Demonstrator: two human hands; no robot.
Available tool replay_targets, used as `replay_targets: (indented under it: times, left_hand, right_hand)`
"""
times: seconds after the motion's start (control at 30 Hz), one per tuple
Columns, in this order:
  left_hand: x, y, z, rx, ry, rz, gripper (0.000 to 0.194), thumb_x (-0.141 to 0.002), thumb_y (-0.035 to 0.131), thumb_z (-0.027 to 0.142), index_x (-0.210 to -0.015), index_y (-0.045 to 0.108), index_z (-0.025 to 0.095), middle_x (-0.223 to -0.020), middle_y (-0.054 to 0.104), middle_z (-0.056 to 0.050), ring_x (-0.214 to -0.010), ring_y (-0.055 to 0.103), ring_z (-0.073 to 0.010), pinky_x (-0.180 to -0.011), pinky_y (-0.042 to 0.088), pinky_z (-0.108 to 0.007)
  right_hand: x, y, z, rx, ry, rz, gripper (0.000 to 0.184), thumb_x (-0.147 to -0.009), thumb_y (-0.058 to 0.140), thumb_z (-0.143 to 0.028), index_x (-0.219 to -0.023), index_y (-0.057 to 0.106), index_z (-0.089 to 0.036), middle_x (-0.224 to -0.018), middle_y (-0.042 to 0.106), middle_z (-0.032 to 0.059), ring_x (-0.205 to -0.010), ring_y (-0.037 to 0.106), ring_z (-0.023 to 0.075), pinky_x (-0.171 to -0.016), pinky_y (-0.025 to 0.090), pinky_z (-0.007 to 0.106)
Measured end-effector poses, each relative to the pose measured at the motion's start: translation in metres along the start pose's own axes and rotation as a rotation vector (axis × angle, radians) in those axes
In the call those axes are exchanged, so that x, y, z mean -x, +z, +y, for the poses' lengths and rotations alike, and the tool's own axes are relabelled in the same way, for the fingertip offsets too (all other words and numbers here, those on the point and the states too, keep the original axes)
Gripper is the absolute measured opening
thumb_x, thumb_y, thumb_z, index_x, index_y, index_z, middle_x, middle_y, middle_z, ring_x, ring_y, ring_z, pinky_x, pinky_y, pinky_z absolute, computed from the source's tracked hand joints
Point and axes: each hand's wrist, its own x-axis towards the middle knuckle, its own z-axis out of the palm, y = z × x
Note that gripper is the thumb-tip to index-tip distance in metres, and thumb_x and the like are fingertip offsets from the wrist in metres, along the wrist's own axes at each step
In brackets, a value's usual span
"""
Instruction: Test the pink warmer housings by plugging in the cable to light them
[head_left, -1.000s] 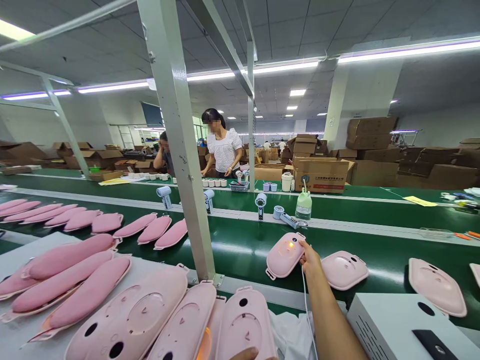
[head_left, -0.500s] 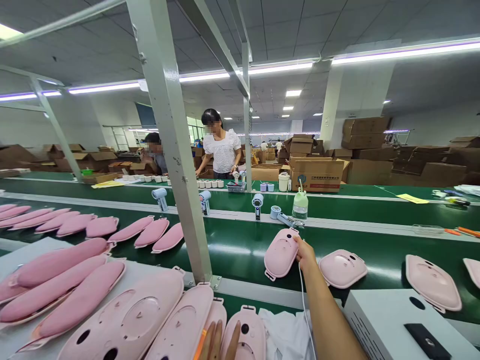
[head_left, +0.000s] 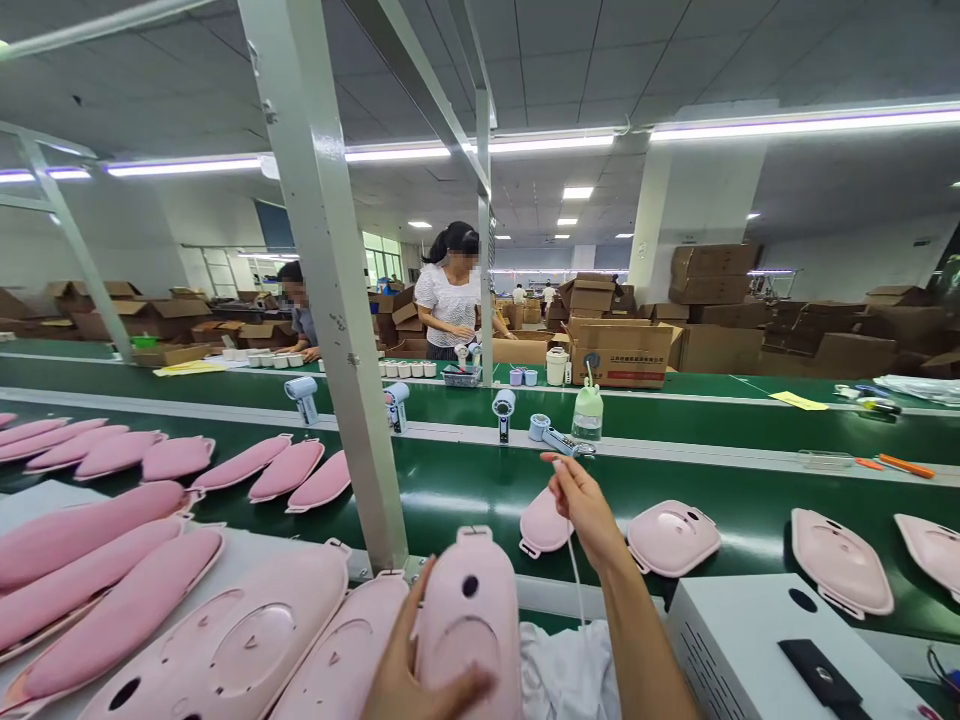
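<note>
My left hand [head_left: 409,655] grips a pink plastic shell [head_left: 472,590] by its sides, tilted up at the bottom of the view. The shell has a dark round hole near its top and a raised ring below. Fingers pinched, my right hand [head_left: 585,510] holds a thin white cord [head_left: 576,580] that hangs down toward a white cloth. A small white tip shows at its fingertips. Behind that hand, another pink shell [head_left: 546,522] lies on the green conveyor belt [head_left: 457,490], partly covered by the hand.
More pink shells [head_left: 675,537] line the belt, and several lie on the left bench. A grey metal box [head_left: 757,630] stands at lower right, beside the white cloth [head_left: 559,670]. A metal post [head_left: 322,270] rises at left. Handheld blue devices [head_left: 504,412] and a green-topped bottle [head_left: 588,412] stand beyond.
My left hand has raised a pink shell from the bench. My right hand has let go of the shell on the belt and moved slightly up and left, keeping the cord.
</note>
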Motion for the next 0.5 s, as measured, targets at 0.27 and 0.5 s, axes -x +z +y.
replay_targets:
  times: [0.27, 0.5]
  left_hand:
    - [-0.012, -0.015, 0.083, 0.520, 0.048, 0.046, 0.108, -0.040, 0.090, 0.049, -0.135, 0.040, 0.036, -0.096, 0.070, 0.002, -0.083, 0.062, -0.0193, -0.066, 0.054, -0.021]
    - [-0.025, -0.021, 0.087, 0.332, 0.061, 0.032, 0.113, -0.033, 0.088, 0.051, -0.135, 0.042, 0.034, -0.097, 0.070, -0.001, -0.089, 0.062, -0.0279, -0.057, 0.052, -0.024]
  right_hand:
    - [0.073, 0.020, -0.068, 0.292, -0.094, -0.596, 0.033, -0.088, 0.059, -0.043, -0.092, 0.076, -0.016, -0.056, 0.059, -0.0002, -0.051, 0.040, 0.0119, -0.050, 0.028, 0.024]
    - [0.083, 0.023, -0.079, 0.461, -0.160, -0.523, 0.032, -0.089, 0.053, -0.040, -0.094, 0.078, -0.021, -0.068, 0.062, 0.0018, -0.057, 0.041, 0.0142, -0.052, 0.029, 0.027]
